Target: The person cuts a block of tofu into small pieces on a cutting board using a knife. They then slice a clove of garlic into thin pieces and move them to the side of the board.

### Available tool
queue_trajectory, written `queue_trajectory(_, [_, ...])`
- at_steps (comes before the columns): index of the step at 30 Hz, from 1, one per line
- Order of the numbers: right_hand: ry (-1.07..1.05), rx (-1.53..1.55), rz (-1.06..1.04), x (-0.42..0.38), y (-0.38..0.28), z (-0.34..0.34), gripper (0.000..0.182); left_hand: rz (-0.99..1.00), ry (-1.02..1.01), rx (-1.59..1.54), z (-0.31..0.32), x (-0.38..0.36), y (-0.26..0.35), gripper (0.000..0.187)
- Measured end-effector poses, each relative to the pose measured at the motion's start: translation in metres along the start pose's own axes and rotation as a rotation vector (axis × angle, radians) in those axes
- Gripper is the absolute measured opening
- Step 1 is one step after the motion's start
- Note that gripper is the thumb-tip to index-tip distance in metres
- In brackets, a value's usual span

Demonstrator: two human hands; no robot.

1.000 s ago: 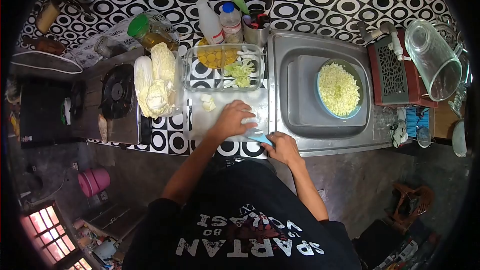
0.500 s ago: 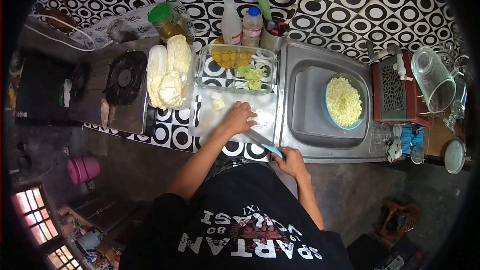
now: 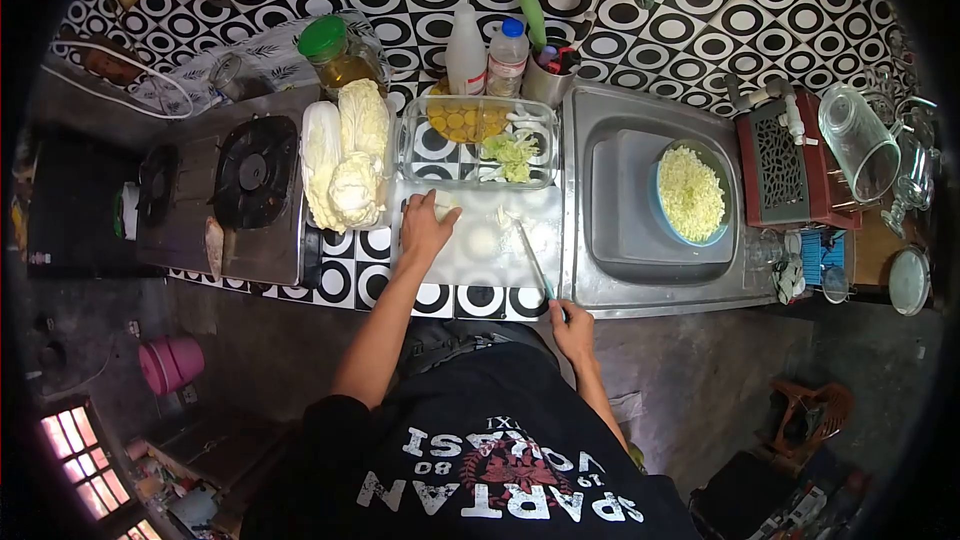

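My left hand [image 3: 426,228] is at the left of the translucent cutting board [image 3: 483,265], its fingers closed around a pale white vegetable piece [image 3: 446,204], mostly hidden by them. In my right hand [image 3: 573,330] is a knife [image 3: 536,262] with a blue handle, its blade slanting over the board. By the knife's tip lie small whitish cut bits [image 3: 507,214]. Just behind the board, a rectangular glass dish [image 3: 404,154] contains green leafy scraps [image 3: 512,155].
Heads of napa cabbage and cauliflower-like pale vegetable [image 3: 346,155] stand left, beside the stove [image 3: 190,230]. Bottles [image 3: 466,55] line the back wall. In the sink [image 3: 585,240] at right sits a blue-rimmed bowl holding chopped pale vegetable [image 3: 690,194].
My left hand has moved left, from beside the blade to the white vegetable piece. The knife now points more away from me, its blade apart from the left hand.
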State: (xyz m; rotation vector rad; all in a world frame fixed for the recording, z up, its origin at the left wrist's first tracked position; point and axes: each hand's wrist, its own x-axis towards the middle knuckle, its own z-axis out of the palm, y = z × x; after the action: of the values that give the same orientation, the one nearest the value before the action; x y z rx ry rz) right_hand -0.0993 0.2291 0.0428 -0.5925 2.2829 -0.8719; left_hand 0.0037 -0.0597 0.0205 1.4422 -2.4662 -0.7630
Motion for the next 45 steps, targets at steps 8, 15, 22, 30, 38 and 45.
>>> queue_trajectory(8, [-0.096,-0.028,-0.091,-0.002,-0.019,0.02,0.037,0.028,0.024,-0.081,-0.005,0.01,-0.006,0.028])
queue_trajectory(15, [0.123,0.027,-0.028,0.011,-0.012,0.044,0.036,0.179,0.156,-0.188,-0.019,0.0,0.001,0.021])
queue_trajectory(22, [0.102,0.06,-0.019,-0.004,-0.015,0.047,0.037,-0.427,-0.551,-0.972,0.006,-0.038,0.015,0.026])
queue_trajectory(30, [0.117,0.079,0.014,-0.01,-0.018,0.056,0.036,0.142,-0.216,-0.373,0.008,-0.031,0.008,0.031])
queue_trajectory(38, [0.114,0.119,0.031,-0.012,-0.027,0.058,0.037,0.329,-0.281,-0.224,0.039,-0.008,0.013,0.036])
queue_trajectory(45, [0.139,0.127,0.005,-0.016,-0.024,0.063,0.036,0.402,-0.307,-0.18,0.019,-0.03,0.021,0.033])
